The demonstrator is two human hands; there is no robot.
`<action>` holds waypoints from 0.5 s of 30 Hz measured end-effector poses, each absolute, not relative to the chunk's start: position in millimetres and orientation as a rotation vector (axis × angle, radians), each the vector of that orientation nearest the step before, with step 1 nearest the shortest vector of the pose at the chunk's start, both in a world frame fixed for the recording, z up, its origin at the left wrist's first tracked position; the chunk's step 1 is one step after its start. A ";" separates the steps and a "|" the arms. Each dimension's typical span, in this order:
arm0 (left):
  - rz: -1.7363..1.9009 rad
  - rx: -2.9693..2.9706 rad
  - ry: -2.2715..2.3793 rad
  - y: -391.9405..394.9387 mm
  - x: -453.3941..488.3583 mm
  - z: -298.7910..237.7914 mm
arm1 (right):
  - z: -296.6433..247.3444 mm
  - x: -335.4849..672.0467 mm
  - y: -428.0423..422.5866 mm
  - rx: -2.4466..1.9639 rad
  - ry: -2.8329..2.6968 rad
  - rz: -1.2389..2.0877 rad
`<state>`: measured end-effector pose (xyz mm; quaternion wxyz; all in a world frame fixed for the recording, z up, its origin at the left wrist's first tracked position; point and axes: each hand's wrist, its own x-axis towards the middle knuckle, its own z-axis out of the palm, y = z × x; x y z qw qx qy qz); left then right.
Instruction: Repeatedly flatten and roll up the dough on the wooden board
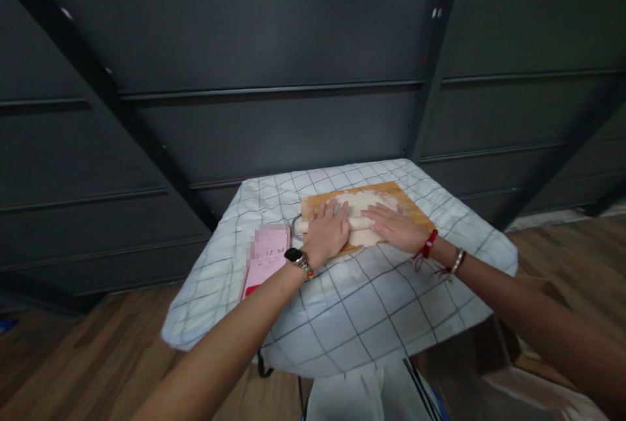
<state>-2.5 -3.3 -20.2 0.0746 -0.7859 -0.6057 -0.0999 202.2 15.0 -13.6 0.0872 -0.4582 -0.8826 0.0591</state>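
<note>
A pale rolling pin [360, 224] lies crosswise over a flat sheet of dough [364, 201] on a wooden board [419, 214]. My left hand [327, 231] rests on the pin's left part, fingers stretched out and spread. On the pin's right part lies my right hand [398, 228], flat, with its fingers extended toward the middle. Both palms hide parts of the pin. Some dough shows on the near side of the pin, reaching the board's front edge.
A checked white cloth [391, 297] covers the table. Left of the board lies a device with a pink screen [271, 248] reading 12:54. Dark metal panels [293, 128] rise behind the table. Wooden flooring [117, 336] surrounds it.
</note>
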 end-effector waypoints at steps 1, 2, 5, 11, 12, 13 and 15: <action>-0.312 -2.362 -1.798 -9.2 -2.6 -21.1 | -14.7 205.5 13.3 -1.371 -2.604 0.186; -0.318 -2.363 -1.787 -11.9 -2.6 -21.5 | -15.9 208.3 14.9 -1.377 -2.568 0.189; -0.319 -2.366 -1.809 -1.2 -1.1 -19.6 | -19.2 212.2 36.0 -1.475 -2.436 0.133; -0.294 -2.407 -1.881 49.7 2.2 -11.7 | -16.9 208.4 73.7 -1.838 -2.355 0.107; -0.266 -2.426 -1.885 51.0 1.2 -11.2 | -16.9 209.0 71.5 -1.822 -2.386 0.131; -0.241 -2.450 -1.871 49.0 -0.6 -10.9 | -17.6 210.3 66.8 -1.788 -2.419 0.143; -0.210 -2.526 -1.778 39.0 -6.0 -10.3 | -20.1 214.0 53.6 -1.672 -2.498 0.129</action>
